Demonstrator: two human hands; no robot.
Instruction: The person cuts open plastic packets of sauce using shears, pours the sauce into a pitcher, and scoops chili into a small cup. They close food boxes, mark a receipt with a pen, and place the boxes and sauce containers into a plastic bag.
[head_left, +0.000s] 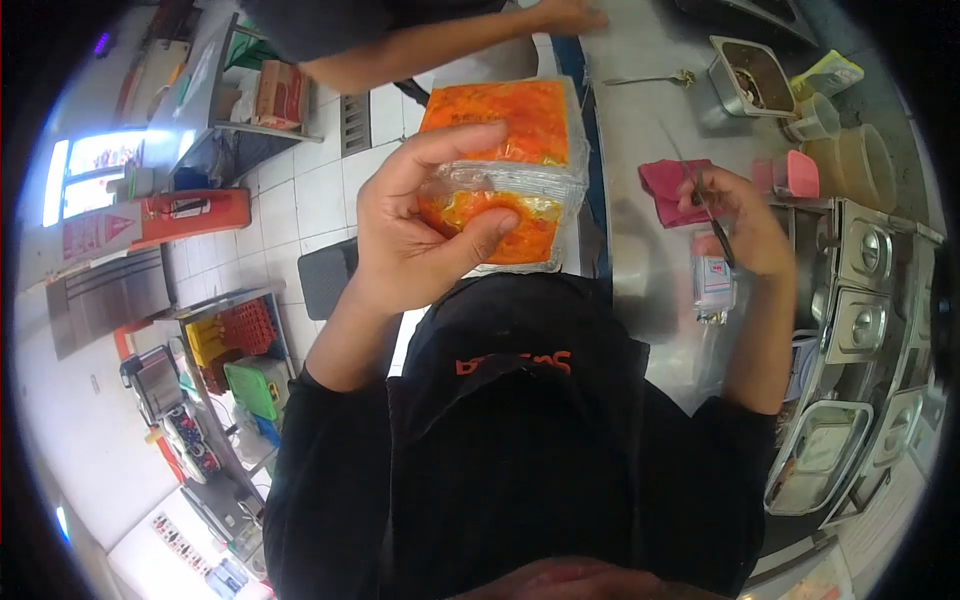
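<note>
So the left hand (425, 225) is wrapped around a clear plastic bag of orange sauce (505, 170), thumb pressed into the front and fingers curled over the top edge, holding it up in the air roughly at 12 o'clock from the person's chest. The bag looks sealed, and its lower half is bunched up under the grip.

Over at 3 o'clock the right hand (740, 220) is closed around a pair of scissors (712, 222), dark blades pointing down toward the steel surface (640, 130). Right beneath that hand sits a small clear packet (714, 285), and just beside it, toward 11 o'clock, lies a pink cloth (668, 188).

Farther out on the surface there's a spoon (650, 78) and a metal tub (752, 75) with something dark in it. A co-worker's arm (450, 40) stretches across the top at 12 o'clock, well apart from the bag.
</note>
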